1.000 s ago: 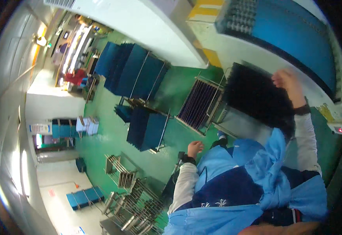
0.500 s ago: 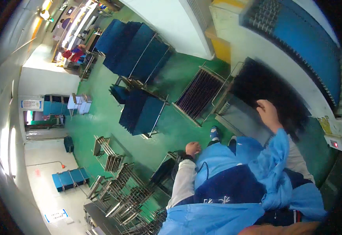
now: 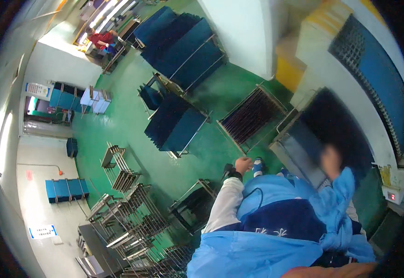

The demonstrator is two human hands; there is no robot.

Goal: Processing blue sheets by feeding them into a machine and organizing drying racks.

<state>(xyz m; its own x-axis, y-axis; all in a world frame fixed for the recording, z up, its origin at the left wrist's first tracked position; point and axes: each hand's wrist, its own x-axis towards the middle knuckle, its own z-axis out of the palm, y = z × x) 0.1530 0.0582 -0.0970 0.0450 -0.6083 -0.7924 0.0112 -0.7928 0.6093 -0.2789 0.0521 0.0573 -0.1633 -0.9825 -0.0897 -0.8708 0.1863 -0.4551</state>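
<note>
Panels (image 3: 336, 116), dark and standing close together as one block, lie just beyond the right hand (image 3: 330, 162), toward the machine (image 3: 369, 111). The hand is blurred and its fingers cannot be made out, so I cannot tell how far open it is, whether it touches the panels or whether it has hold of anything. A grey plate (image 3: 299, 148) adjoins the block on its left side, near the same hand.

Well apart from the panels, to their left, the left hand (image 3: 243, 165) hangs low in front of the body. Its fingers look curled inward and nothing shows in it; how tightly they are closed I cannot tell. A dark band (image 3: 230, 171) circles that wrist, and a blue shoe (image 3: 257, 167) shows just beside the hand. Ahead of it, apart from it, a low rack (image 3: 253, 115) with many parallel slats stands on the green floor (image 3: 104, 134), to the left of the plate.

The machine rises on the far right, with a curved blue surface and rows of bristles along it. Farther off, two carts stand loaded with blue boards: the near cart (image 3: 179, 123) and the larger far cart (image 3: 183, 48). Metal frames (image 3: 137, 222) crowd the lower left. A co-worker (image 3: 101, 39) in red sits at the upper left.
</note>
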